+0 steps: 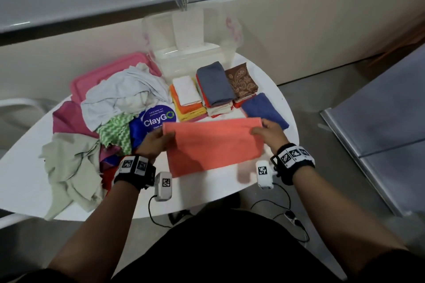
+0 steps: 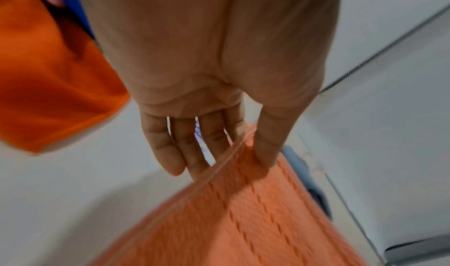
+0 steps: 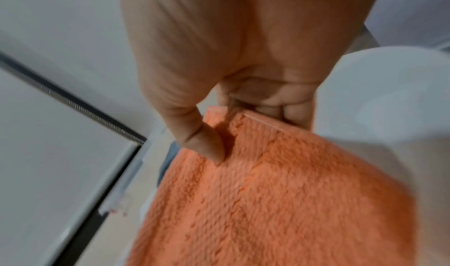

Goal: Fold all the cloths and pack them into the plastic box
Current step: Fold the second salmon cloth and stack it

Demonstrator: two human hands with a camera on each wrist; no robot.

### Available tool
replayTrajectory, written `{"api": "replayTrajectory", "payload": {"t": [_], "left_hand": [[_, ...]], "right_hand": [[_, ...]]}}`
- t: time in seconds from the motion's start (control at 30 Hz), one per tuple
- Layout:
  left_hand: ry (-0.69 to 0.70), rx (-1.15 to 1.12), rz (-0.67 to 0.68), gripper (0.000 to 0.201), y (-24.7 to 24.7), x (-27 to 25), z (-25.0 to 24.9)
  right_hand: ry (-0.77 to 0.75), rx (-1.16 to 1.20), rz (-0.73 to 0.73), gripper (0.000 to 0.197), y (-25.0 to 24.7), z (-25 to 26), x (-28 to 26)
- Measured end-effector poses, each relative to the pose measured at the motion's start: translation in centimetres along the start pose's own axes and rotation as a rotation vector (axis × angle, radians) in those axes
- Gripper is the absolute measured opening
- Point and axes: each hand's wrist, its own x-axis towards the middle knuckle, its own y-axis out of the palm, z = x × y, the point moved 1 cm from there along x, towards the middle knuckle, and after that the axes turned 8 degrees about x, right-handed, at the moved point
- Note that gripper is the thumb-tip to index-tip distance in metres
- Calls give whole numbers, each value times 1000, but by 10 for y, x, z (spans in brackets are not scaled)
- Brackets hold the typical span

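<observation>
so we pinch the coral cloth mid-fold with both hands; folded stacks wait centre frame, an unfolded heap lies left, and the plastic box is unpacked.

Fluffy coral terry cloth on smooth white table.
Beyond: clear glossy plastic box, matt pink plastic lid.

We can read one word clearly: "ClayGO", in large white letters with a green ring for the O, on a round blue sticker stuck to the surface near its middle. Above it, small print seems to say "Let's keep our pantries clean", though it is too small to be sure; below, we make out only "Clean". The black-and-white square codes on the wrist bands carry no letters we can read.
</observation>
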Motion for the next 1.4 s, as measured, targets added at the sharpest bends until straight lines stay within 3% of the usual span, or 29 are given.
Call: {"api": "replayTrajectory", "payload": {"t": [0.2,0.3,0.43,0.53,0.6,0.73,0.87,0.97,1.1,1.27,1.4], "left_hand": [[347,-93,-164,18,-12,-18,-98],[384,14,-92,16,-8,-35,-102],[209,126,98,22,-2,-34,-24],[25,235,163,60,-1,-30,60],[-28,372,220,44,-1,-36,101],[-112,552,204,45,-8,-50,138],[-36,575,137,39,-7,-49,130],[38,542,14,42,-10,-38,116],[2,545,-85,30,-9,-19,92],[-151,518,-64,30,-1,5,86],[-88,607,-161,32,7,19,84]], "right_hand": [[-168,522,-21,10,7,79,-9],[-199,503,65,9,7,84,-17],[-103,229,127,12,15,28,-19],[55,49,217,19,21,-34,-20],[164,-137,282,29,19,-73,-26],[300,-319,246,8,15,-114,-32],[251,-436,277,13,14,-113,-23],[118,-366,166,16,14,-94,-13],[10,-340,42,19,24,-76,14],[68,-393,-2,19,43,-79,36],[95,-370,-65,35,48,-78,47]]}}
